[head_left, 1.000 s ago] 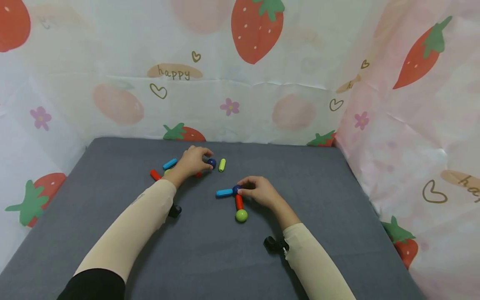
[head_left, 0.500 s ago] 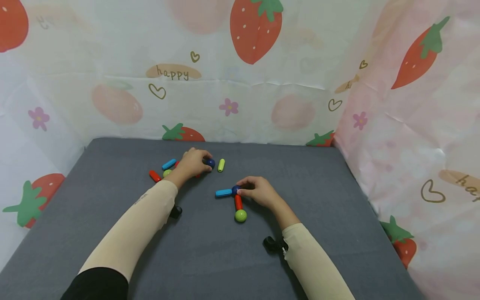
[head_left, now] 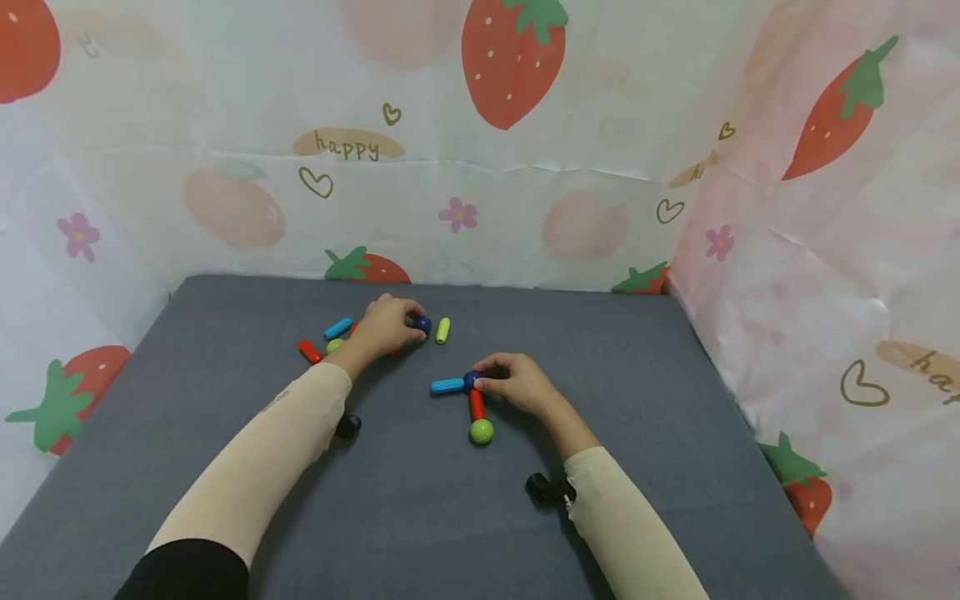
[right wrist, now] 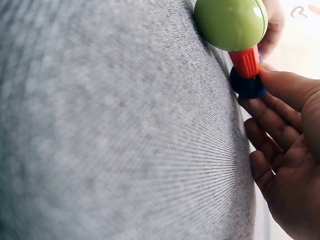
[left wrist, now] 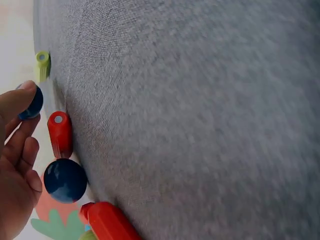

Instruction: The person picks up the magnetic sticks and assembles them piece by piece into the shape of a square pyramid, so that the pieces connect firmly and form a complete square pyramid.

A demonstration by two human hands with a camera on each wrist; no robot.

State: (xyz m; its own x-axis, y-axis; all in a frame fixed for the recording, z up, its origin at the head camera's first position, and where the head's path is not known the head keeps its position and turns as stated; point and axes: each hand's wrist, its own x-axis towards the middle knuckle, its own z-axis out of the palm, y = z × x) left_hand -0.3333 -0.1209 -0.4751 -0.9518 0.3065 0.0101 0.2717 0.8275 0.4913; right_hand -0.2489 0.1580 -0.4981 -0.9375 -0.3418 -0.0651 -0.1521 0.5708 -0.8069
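In the head view my left hand is at the far side of the table, thumb and fingertips pinching a dark blue ball. A red rod and another dark blue ball lie beside that hand in the left wrist view. Nearer the middle, my right hand holds a second dark blue ball between thumb and fingers. From this ball a light blue rod points left, and a red rod runs toward me to a green ball.
Just right of the left hand lies a yellow-green rod. Left of it are a loose blue rod, a red rod and a green ball, partly behind the wrist. Strawberry-print cloth closes off the grey table's back and sides.
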